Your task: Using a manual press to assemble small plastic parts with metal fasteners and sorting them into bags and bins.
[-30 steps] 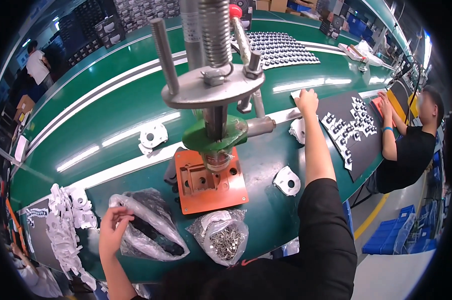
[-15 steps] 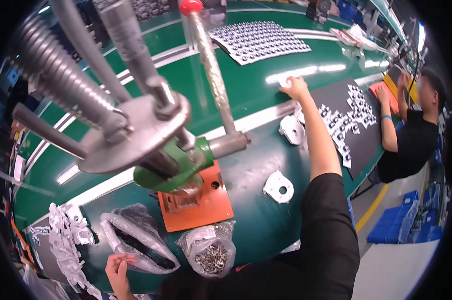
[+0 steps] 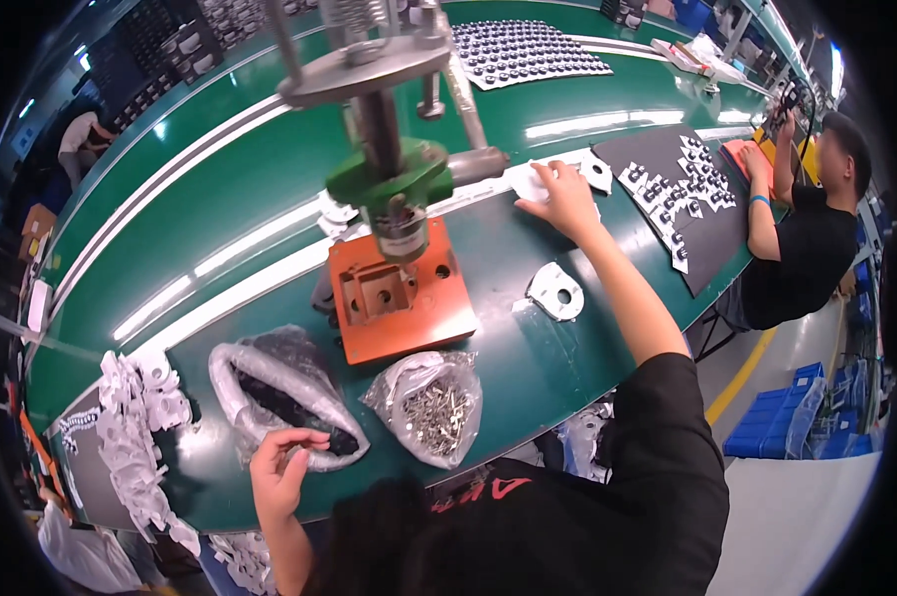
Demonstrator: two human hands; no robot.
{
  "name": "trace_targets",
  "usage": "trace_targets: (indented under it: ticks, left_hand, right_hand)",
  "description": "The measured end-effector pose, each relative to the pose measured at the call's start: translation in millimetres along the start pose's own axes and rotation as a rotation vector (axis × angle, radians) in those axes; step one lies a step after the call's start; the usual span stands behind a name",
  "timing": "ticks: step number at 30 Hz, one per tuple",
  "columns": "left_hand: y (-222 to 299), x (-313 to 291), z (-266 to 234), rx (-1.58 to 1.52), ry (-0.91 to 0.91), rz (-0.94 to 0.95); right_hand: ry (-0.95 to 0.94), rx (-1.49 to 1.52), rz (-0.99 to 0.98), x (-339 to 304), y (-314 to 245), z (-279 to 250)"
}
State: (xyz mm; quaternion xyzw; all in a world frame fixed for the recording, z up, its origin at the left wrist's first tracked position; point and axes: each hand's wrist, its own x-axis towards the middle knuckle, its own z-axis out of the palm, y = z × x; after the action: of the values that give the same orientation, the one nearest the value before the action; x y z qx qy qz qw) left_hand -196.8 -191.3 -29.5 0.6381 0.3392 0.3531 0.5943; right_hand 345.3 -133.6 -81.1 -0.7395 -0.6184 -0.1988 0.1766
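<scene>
My right hand point(image 3: 565, 202) is at the far edge of the bench, its fingers bent over a white plastic part point(image 3: 530, 182). Just beyond those fingers lies another white part point(image 3: 596, 175). A round white housing with a central hole point(image 3: 555, 292) rests on the bench nearer to me. My left hand point(image 3: 281, 471) is by the near rim of an open plastic bag point(image 3: 232, 375) with dark contents. Its fingers are loosely bent, the thumb apart from them, and nothing shows between. Beside it stands a clear bag of small metal pins or screws point(image 3: 436, 417).
A hand press point(image 3: 394, 179) with a green head stands over an orange fixture block point(image 3: 409, 333). White parts point(image 3: 136, 437) are heaped at left. A dark mat point(image 3: 701, 238) bears white pieces with black knobs. A co-worker point(image 3: 816, 223) sits at right; a conveyor point(image 3: 369, 189) runs behind.
The view has shifted, so the press and bags sit differently. My right hand has come back from over the conveyor to the bench's far edge. My left hand's thumb and fingers have spread slightly.
</scene>
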Motion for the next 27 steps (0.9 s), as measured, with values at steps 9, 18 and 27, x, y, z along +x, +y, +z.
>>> trace_targets:
  ticks: [9, 18, 27]
  left_hand:
    - [48, 36, 58, 0.574, -0.089, 0.657]
    - [53, 42, 119, 0.840, -0.257, 1.114]
    - [50, 31, 92, -0.914, -0.093, -0.161]
  right_hand:
    - [0.320, 1.917, 0.622, -63, -136, -166]
    - [-0.169, 2.477, 0.765, -97, -248, -186]
    - [0.286, 1.397, -0.399, -104, -251, -178]
